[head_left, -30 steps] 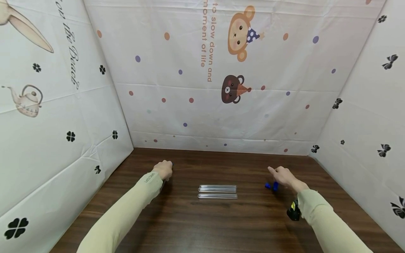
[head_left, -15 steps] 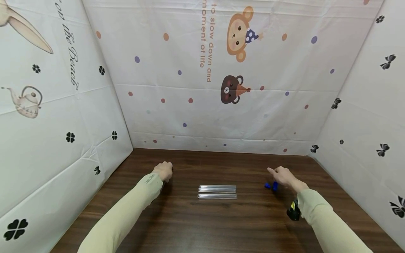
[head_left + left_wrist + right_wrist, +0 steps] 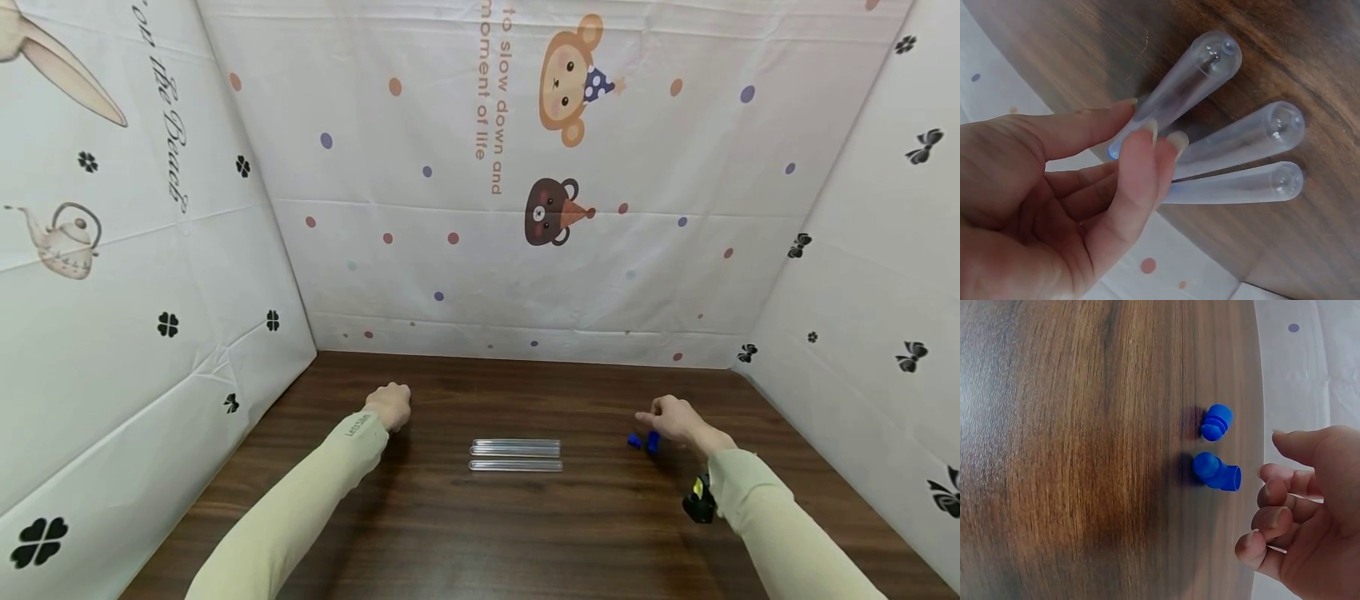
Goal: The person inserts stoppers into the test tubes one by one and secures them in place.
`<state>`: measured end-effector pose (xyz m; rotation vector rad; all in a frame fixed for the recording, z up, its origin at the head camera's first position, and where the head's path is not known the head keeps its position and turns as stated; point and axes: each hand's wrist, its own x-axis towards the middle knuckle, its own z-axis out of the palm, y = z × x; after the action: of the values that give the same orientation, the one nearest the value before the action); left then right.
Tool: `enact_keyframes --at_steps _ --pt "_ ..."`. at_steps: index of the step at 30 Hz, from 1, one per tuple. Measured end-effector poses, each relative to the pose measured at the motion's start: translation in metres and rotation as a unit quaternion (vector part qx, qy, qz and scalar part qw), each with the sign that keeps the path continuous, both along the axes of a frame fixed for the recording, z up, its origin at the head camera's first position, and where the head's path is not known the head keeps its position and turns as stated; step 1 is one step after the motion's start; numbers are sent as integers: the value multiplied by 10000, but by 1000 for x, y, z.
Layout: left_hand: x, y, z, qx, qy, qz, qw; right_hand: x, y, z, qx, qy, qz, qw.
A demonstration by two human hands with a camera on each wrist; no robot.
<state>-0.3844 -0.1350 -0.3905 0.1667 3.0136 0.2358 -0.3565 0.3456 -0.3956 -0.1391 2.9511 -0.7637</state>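
My left hand (image 3: 387,406) hovers at the far left of the table, palm down, thumb and index finger apart and loosely curved. In the left wrist view three clear round-ended test tubes (image 3: 1207,69) with bluish far ends lie behind its fingertips; the hand and sleeve hide them in the head view. My right hand (image 3: 675,419) hangs at the right with relaxed fingers and holds nothing. Close by its fingers lie small blue caps: a ribbed one (image 3: 1217,422) and, beside it, a piece with a hollow end (image 3: 1216,473).
More clear test tubes (image 3: 515,465) lie side by side in the middle of the brown wooden table (image 3: 517,542), round ends to the left. Printed white sheets (image 3: 480,275) wall in the back and both sides. A black device (image 3: 699,500) hangs below the right wrist.
The extended finger of my right hand has dropped slightly. My left hand has shifted a touch to the right. Tubes and caps lie as before.
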Motion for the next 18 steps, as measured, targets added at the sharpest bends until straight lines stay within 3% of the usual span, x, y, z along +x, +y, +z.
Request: enact_keyframes --at_steps 10,18 --pt "0 23 7 -455 524 -147 9975 2 1 1 301 -150 5 9994" --pt "2 48 10 -269 1085 -829 9903 1 2 0 349 -251 79 9990"
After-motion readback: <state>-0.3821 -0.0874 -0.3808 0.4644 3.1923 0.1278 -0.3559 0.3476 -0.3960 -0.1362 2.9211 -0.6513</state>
